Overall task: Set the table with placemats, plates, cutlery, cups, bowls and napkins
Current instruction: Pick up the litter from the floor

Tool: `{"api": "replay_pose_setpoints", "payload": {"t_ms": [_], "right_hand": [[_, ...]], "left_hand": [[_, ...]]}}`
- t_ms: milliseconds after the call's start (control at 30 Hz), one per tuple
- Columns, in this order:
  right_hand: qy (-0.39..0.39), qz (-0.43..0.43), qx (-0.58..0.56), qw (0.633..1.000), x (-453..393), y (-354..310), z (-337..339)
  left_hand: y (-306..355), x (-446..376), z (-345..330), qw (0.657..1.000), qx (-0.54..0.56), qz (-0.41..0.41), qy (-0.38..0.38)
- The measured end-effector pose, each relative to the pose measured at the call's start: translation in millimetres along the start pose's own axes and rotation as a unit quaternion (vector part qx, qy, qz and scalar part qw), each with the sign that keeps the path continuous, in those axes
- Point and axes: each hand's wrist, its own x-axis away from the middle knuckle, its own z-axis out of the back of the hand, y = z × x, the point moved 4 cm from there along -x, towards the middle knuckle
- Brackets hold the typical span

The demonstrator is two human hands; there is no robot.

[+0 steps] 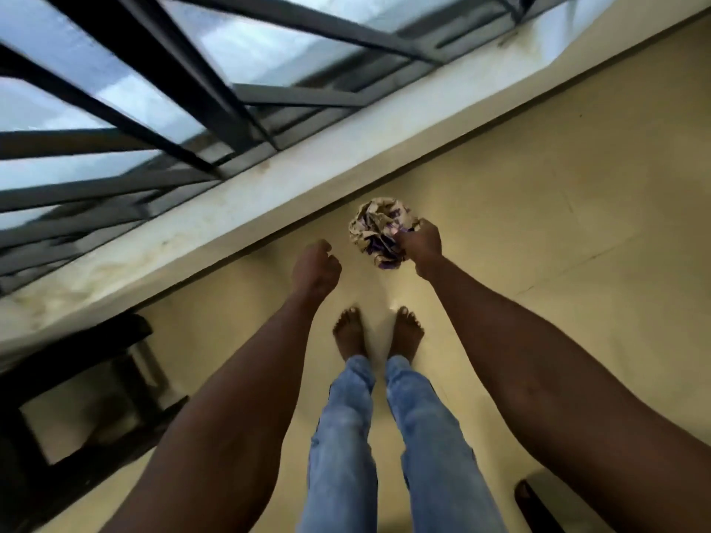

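Head view is tilted steeply down at a cream floor (577,186). A window (161,90) with dark metal bars is seen upper left, above a pale sill (269,175) running diagonally. A dark stool or small table frame (77,398) is seen lower left, blurred. A dark object (529,502) is cut off at the bottom right edge; it cannot be identified. Bare feet (379,334) and blue jeans (384,436) are seen in the centre, standing on the floor. Nothing is placed between hands and floor.

Both arms are stretched down and forward. A crumpled cream-and-purple printed cloth (379,230), possibly a napkin or placemat, is pinched by the right hand (421,244), held in the air above the floor, ahead of the feet. The left hand (315,269) is curled into a loose fist, holding nothing, just beside the cloth but apart from it.

Print on the cloth is not readable.
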Motion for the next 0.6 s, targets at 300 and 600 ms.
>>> {"api": "replay_pose_setpoints", "payload": {"t_ms": [300,600], "right_hand": [[-0.111,0.039,-0.051,0.992,246,-66,40],[-0.135,0.194,0.031,0.971,437,-64,58]], "left_hand": [[32,208,166,0.993,0.072,0.066,0.07],[-16,409,161,0.958,0.164,0.158,0.176]]}}
